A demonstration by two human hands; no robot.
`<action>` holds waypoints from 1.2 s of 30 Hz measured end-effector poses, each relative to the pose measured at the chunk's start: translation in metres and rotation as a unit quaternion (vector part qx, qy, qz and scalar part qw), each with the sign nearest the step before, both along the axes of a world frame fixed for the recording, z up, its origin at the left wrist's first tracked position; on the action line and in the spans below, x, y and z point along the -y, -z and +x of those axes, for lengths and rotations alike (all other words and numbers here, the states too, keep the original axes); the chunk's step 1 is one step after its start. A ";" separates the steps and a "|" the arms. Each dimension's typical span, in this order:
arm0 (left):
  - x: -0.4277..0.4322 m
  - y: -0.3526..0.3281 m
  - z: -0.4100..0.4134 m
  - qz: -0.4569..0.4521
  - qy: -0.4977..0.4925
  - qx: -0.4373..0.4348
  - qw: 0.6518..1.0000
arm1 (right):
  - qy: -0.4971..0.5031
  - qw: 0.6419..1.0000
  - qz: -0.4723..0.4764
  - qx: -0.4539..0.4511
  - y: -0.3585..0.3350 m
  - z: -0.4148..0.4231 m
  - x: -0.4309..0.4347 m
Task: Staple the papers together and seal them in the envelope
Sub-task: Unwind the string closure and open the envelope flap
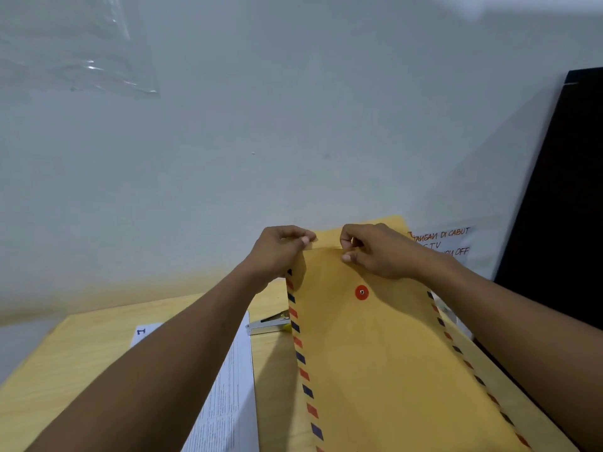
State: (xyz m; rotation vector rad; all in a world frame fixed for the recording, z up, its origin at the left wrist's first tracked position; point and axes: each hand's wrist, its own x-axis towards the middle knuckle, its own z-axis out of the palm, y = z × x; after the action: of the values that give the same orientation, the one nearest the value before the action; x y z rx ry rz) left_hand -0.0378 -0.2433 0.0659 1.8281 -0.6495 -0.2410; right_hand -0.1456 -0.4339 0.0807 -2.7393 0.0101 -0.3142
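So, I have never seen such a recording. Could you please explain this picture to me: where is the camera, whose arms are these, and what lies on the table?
There is no machine here. The camera sits on a person's head and looks forward and down, so the two arms are that person's own. The left hand and the right hand each pinch the top of a yellow envelope with red and blue stripes along its sides and a red button. Its flap stands up behind the hands. On the table, printed papers lie partly under the left forearm, and a stapler lies beyond them, beside the envelope. Whether the papers are stapled cannot be seen. A handwritten note hangs on the wall.
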 end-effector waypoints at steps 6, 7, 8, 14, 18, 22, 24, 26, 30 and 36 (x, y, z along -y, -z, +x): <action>-0.009 -0.011 -0.006 -0.019 0.034 0.020 0.999 | 0.023 1.000 -0.012 -0.014 -0.016 0.005 0.001; -0.012 -0.012 -0.006 -0.012 0.040 0.026 0.999 | 0.022 1.000 -0.011 -0.011 -0.019 0.006 0.001; -0.014 -0.014 -0.007 -0.002 0.042 0.041 0.998 | 0.015 1.000 -0.009 -0.009 -0.022 0.006 0.000; -0.041 -0.037 -0.008 0.039 0.081 0.025 0.996 | 0.013 0.996 -0.090 -0.017 -0.036 0.005 -0.010; -0.071 -0.059 -0.009 0.034 0.101 -0.046 0.993 | -0.047 0.995 0.019 -0.086 -0.060 0.003 -0.014; -0.095 -0.091 -0.009 0.011 0.083 -0.057 0.995 | -0.104 0.989 0.074 -0.076 -0.099 -0.008 -0.039; -0.108 -0.111 -0.008 0.035 0.049 -0.011 0.998 | -0.113 0.986 0.102 -0.061 -0.116 -0.013 -0.056; -0.121 -0.129 -0.006 0.078 -0.008 0.063 0.995 | -0.115 0.982 0.146 -0.033 -0.124 -0.014 -0.075; -0.139 -0.144 -0.003 0.144 -0.155 0.227 0.951 | -0.078 0.958 0.272 0.041 -0.106 -0.001 -0.121; -0.182 -0.118 0.002 0.287 -0.224 0.282 0.888 | -0.078 0.894 0.442 -0.006 -0.035 0.025 -0.197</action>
State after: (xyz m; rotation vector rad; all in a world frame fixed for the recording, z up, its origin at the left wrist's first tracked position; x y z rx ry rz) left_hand -0.0354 -0.0610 0.1838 2.5999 -0.5495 0.4812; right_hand -0.1204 -0.2369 0.1156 -1.8196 -0.0518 -0.1786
